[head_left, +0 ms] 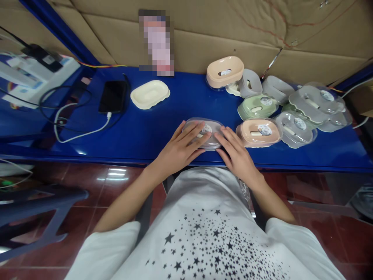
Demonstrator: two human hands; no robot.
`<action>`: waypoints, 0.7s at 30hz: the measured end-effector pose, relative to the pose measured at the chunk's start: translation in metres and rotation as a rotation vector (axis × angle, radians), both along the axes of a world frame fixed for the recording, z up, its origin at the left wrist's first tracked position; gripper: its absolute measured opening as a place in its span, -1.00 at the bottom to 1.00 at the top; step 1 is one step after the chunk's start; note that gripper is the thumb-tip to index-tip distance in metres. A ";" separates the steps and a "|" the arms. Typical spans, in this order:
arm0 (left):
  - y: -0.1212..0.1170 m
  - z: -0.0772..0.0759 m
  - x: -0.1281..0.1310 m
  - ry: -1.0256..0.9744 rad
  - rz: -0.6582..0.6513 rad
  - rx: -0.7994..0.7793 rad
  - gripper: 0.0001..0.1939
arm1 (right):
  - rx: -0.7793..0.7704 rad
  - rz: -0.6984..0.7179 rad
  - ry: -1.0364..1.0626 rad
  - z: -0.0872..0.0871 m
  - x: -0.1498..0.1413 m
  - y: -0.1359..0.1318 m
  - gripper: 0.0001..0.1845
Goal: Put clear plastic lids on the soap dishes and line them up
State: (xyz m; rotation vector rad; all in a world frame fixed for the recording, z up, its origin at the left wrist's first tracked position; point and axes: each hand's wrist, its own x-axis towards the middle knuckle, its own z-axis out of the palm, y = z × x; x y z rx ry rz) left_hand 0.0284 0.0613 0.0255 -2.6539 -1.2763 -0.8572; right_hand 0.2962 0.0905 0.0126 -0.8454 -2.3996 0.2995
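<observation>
A grey oval soap box (211,127) with a clear lid and a round label lies near the front edge of the blue table. My left hand (186,146) grips it from the left, fingers spread over the lid and thumb along the near side. At its right end, the fingers and thumb of my right hand (233,149) hold the lid's edge. Parts of the box are hidden under my fingers. Just right of my right hand sits a peach soap box (258,130) with a white piece in its top and a label.
Behind it are a green soap box (258,107) and another peach box (225,70). Several grey boxes (313,102) are stacked at the right. A cream tray (150,94) lies left, beside a phone (112,96) with a white cable (84,137). Cardboard (198,46) lines the back.
</observation>
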 end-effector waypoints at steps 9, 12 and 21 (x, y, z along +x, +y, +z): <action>0.000 -0.009 -0.012 -0.121 0.033 -0.007 -0.29 | -0.016 0.037 -0.059 0.001 -0.001 0.002 -0.13; 0.006 -0.006 -0.018 -0.139 0.027 -0.091 -0.38 | 0.005 0.023 -0.096 0.004 -0.001 0.003 -0.13; 0.009 -0.008 -0.022 -0.107 0.033 -0.134 -0.30 | 0.138 -0.033 -0.169 0.012 -0.008 0.014 -0.31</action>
